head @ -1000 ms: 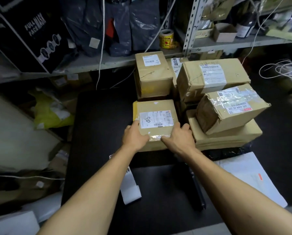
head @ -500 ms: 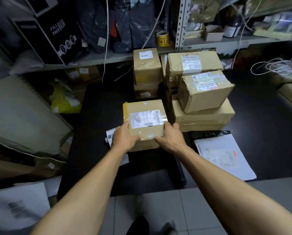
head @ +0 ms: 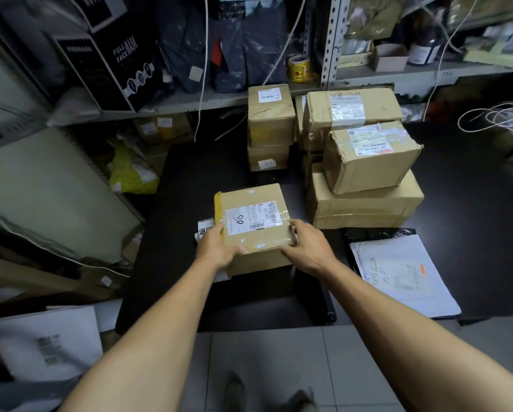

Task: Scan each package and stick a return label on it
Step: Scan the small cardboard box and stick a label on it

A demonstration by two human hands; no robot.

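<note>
Both hands — left hand [head: 219,248], right hand [head: 307,248] — grip the package [head: 256,230], hiding its near corners; its label [head: 253,218] reads "06", small print unreadable.

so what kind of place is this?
Likely a parcel stockroom or returns-handling area. Taped cardboard packages with shipping labels are stacked on a black table, metal shelving behind holds bagged goods, and both hands, left and right, grip a labelled box.
</note>
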